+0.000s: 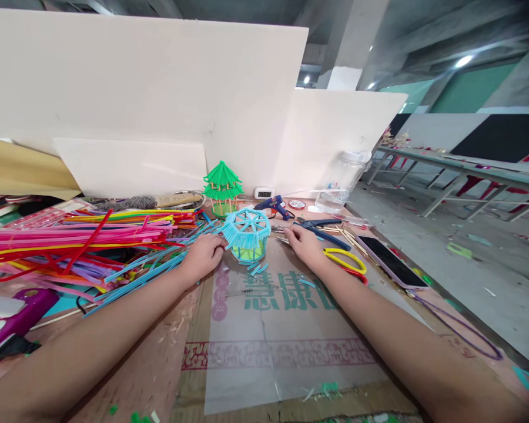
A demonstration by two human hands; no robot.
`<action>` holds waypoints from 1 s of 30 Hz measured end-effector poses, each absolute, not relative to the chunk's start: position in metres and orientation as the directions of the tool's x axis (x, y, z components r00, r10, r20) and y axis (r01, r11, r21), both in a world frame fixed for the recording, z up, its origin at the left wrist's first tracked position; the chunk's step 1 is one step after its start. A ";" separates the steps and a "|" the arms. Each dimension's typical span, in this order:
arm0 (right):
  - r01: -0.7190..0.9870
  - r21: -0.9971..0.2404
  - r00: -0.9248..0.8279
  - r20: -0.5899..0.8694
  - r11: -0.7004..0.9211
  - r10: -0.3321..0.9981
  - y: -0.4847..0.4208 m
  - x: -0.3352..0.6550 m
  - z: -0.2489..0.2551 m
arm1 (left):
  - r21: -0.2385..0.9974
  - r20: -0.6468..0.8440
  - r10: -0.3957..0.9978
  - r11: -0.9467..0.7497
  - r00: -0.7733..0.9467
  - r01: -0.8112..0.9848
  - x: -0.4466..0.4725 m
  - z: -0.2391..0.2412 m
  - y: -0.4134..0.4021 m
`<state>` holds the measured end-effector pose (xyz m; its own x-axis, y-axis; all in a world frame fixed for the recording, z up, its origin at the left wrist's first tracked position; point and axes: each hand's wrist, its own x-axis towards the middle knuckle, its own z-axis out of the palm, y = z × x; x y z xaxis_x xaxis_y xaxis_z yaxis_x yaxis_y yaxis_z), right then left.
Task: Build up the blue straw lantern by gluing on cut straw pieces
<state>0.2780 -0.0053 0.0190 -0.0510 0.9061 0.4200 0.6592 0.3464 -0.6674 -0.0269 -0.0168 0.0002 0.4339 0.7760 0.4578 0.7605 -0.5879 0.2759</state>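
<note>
A small light-blue straw pavilion model (247, 234) stands on a flattened cardboard sheet (264, 346). My left hand (205, 254) rests just left of the model with its fingers curled toward the base, touching blue straws there. My right hand (302, 242) lies to the model's right, fingers bent down on the cardboard near a thin stick; what it pinches, if anything, is too small to make out. Short cut blue straw pieces (258, 268) lie in front of the model.
A big heap of coloured straws (70, 241) fills the left. Behind stand a green straw pagoda (223, 187), a blue glue gun (273, 205), pliers (321, 229), a plastic jar (341, 182). Yellow-handled scissors (346, 261) and a phone (392, 261) lie right; a purple glue gun (13, 323) lies at left.
</note>
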 end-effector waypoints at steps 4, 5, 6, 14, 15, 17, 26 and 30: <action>0.721 -0.601 -0.094 0.407 0.344 0.909 -0.005 0.275 0.012 | 0.283 0.456 0.788 -0.570 0.415 0.771 -0.026 0.000 -0.018; 0.729 -0.592 -0.100 0.404 0.343 0.909 -0.005 0.275 0.012 | 0.285 0.457 0.789 -0.566 0.410 0.773 -0.026 0.000 -0.019; 0.736 -0.585 -0.102 0.403 0.341 0.910 -0.004 0.275 0.012 | 0.283 0.458 0.787 -0.569 0.413 0.772 -0.026 0.000 -0.019; 0.767 -0.546 -0.115 0.402 0.338 0.908 -0.003 0.276 0.011 | 0.204 0.490 0.719 -0.645 0.493 0.737 -0.024 -0.001 -0.021; 0.771 -0.536 -0.122 0.406 0.344 0.906 -0.003 0.276 0.010 | 0.195 0.488 0.713 -0.651 0.503 0.734 -0.024 -0.002 -0.020; 0.779 -0.515 -0.139 0.415 0.358 0.899 -0.002 0.275 0.010 | 0.179 0.481 0.699 -0.670 0.529 0.721 -0.024 -0.004 -0.018; 0.814 -0.438 -0.189 0.421 0.381 0.887 -0.002 0.275 0.010 | 0.222 0.497 0.685 -0.693 0.532 0.686 -0.024 -0.008 -0.011; 0.827 -0.416 -0.196 0.417 0.378 0.888 -0.004 0.274 0.011 | 0.336 0.492 0.727 -0.666 0.479 0.666 -0.023 -0.005 -0.012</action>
<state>0.2741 -0.0036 0.0108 -0.1957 0.8875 0.4172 0.8270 0.3780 -0.4163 -0.0230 -0.0122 -0.0053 0.4790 0.7269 0.4921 0.6657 -0.6663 0.3360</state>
